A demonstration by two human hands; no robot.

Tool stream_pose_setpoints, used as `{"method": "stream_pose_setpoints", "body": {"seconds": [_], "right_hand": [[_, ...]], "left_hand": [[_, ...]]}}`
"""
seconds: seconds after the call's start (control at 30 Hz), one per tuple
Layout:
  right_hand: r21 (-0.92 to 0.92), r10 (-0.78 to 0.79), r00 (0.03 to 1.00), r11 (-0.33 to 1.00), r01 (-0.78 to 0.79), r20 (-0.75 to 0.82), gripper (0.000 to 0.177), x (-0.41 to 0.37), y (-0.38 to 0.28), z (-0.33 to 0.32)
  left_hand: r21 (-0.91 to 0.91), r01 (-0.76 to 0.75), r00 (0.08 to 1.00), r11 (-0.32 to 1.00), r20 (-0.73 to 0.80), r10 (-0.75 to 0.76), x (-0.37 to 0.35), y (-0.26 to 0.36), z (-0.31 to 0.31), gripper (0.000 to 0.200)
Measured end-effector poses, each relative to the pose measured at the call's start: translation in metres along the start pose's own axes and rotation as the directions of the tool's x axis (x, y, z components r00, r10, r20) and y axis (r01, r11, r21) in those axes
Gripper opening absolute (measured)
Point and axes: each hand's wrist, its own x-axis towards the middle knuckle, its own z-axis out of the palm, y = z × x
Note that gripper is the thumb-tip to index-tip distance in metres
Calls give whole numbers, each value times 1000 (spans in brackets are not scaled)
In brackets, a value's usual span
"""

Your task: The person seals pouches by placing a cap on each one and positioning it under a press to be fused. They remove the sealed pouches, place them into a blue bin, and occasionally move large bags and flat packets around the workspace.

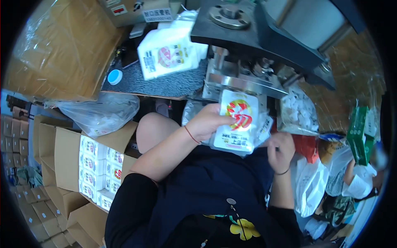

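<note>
My left hand (211,122) grips a stack of white printed pouches (237,122), its thumb on the top one, which shows a red and yellow picture. The pouches are held above my lap, just in front of the metal plate (248,84) of a press machine. To the right of them is my right hand (282,152), fingers curled, close to the pouches' lower right side; whether anything is in it is hidden. Another pile of white pouches (167,56) lies on the dark mat (165,84) left of the machine.
An open carton (68,159) packed with pouches (92,165) stands at the left, below a clear plastic bag (101,111). A blue round lid (115,77) is on the mat. Right of the machine are a bin of white scraps (297,109) and a green box (357,134).
</note>
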Motion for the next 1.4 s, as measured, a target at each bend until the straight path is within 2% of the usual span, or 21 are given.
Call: {"method": "stream_pose_setpoints", "body": {"seconds": [0.07,0.17,0.27,0.3,0.37,0.43,0.53,0.63,0.8,0.9,0.93,1.0,1.07,1.1,1.17,1.2,1.23,1.3,1.33,1.37,1.4], "right_hand": [[-89,-49,999,995,48,-10,23,-49,10,28],[-261,-78,987,959,112,138,49,-85,10,64],[-366,211,871,930,-39,444,71,-86,19,113],[-394,291,799,916,-74,527,71,-92,37,142],[-398,383,672,906,-141,634,70,-106,72,200],[-402,438,588,893,-201,680,69,-121,95,238],[-392,479,527,878,-277,702,68,-130,110,260],[-368,498,470,864,-344,729,67,-136,124,278],[-310,493,428,849,-428,758,66,-151,122,288],[-304,456,443,876,-373,772,57,-122,54,187],[-232,378,528,917,-323,761,52,-123,38,157],[-85,255,630,954,-287,733,44,-123,13,98],[88,194,650,923,-375,734,31,-114,7,43],[151,246,629,847,-509,738,23,-110,13,24],[94,580,486,575,-813,653,18,-134,50,6],[-153,568,674,806,-572,473,19,-142,84,6],[-75,713,666,693,-717,217,16,-142,92,15],[-39,741,671,672,-740,31,19,-186,180,60],[124,836,532,519,-846,131,25,-188,200,90],[260,886,386,321,-911,258,31,-186,205,112],[414,897,173,-12,-910,407,35,-169,178,121]], "left_hand": [[5,-28,999,1000,-17,28,0,-4,0,39],[246,-87,992,965,-68,106,-10,4,-6,34],[546,-11,986,838,-136,102,-35,22,-40,23],[656,57,978,753,-189,91,-40,22,-59,29],[956,255,930,143,-283,234,-51,26,-85,31],[915,402,808,37,-374,456,-43,-18,-145,36],[834,542,760,-103,-434,484,-22,-83,-215,32],[829,547,772,116,-553,313,-17,-80,-214,32],[885,432,761,174,-461,457,-33,-67,-204,31],[813,424,732,399,-567,378,-17,-80,-233,31],[772,423,716,475,-606,346,-10,-82,-234,31],[755,476,691,452,-639,339,-2,-73,-218,29],[830,302,672,469,-534,513,-3,-83,-217,25],[859,213,648,466,-481,591,-4,-91,-215,24],[619,103,703,779,-599,383,-16,-95,-192,20],[455,59,735,888,-622,270,-23,-95,-180,18],[362,-13,749,932,-614,249,-27,-98,-171,21],[279,45,837,959,-535,117,-35,-96,-154,26],[244,70,871,967,-487,60,-38,-89,-145,28],[304,217,877,928,-477,-49,-43,-82,-134,43],[486,378,874,788,-468,-131,-47,-81,-126,44]]}}
